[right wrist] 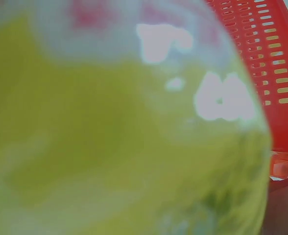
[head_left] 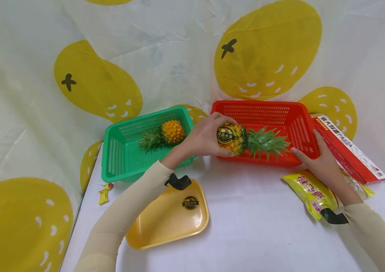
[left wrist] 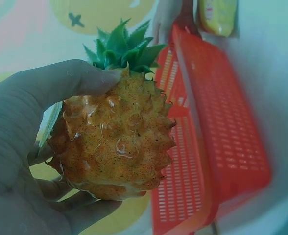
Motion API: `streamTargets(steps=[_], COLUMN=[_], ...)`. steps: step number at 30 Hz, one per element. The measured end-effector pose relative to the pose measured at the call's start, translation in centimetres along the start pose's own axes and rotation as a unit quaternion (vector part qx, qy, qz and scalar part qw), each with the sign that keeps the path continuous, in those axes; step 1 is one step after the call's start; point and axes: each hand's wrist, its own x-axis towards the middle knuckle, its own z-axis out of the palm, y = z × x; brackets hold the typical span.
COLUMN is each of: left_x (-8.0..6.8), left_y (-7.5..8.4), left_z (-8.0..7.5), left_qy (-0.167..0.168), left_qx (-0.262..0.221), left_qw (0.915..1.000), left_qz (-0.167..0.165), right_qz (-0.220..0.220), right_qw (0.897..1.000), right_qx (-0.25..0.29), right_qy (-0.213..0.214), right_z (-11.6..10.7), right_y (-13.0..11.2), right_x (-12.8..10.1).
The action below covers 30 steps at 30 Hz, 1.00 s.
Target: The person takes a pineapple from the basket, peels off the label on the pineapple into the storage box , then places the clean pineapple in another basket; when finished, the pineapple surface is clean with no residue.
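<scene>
A small orange pineapple (head_left: 236,145) with a green leafy crown and a black label is gripped round its body by my left hand (head_left: 207,138). It lies sideways over the red basket (head_left: 260,107), crown to the right. In the left wrist view the thumb presses the upper part of the fruit's spiky body (left wrist: 119,137), the fingers under it. At the basket's front right corner, my right hand (head_left: 322,166) holds the wall, thumb at the front and fingers along the right side. A blurred yellow packet fills most of the right wrist view.
Left of the red basket stands a green basket (head_left: 128,156) with another small pineapple (head_left: 173,131) inside. A yellow tray (head_left: 165,223) lies under my left forearm. A yellow bag (head_left: 309,192) and a red pasta box (head_left: 352,155) are at the right; a wrapped candy (head_left: 103,196) and lollipop (head_left: 109,186) lie left.
</scene>
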Motion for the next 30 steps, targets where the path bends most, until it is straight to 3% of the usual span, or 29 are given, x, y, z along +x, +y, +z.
streamTargets(steps=[17, 22, 30], left_x=[-4.2, -4.9, -5.7], left_y=[1.9, 2.1, 2.0], left_z=[1.2, 2.0, 3.8], left_qy=[-0.039, -0.043, -0.079], left_qx=[0.001, -0.011, -0.039], left_qw=[0.9992, 0.9989, 0.9958], left_qz=[0.014, 0.014, 0.023], right_qz=[-0.002, -0.011, -0.019], right_qw=[1.000, 1.000, 1.000], right_qx=[0.009, 0.009, 0.014], right_qy=[0.000, 0.001, 0.001], right_z=[0.2, 0.2, 0.2], right_y=[0.2, 0.4, 0.4], right_x=[-0.2, -0.1, -0.1])
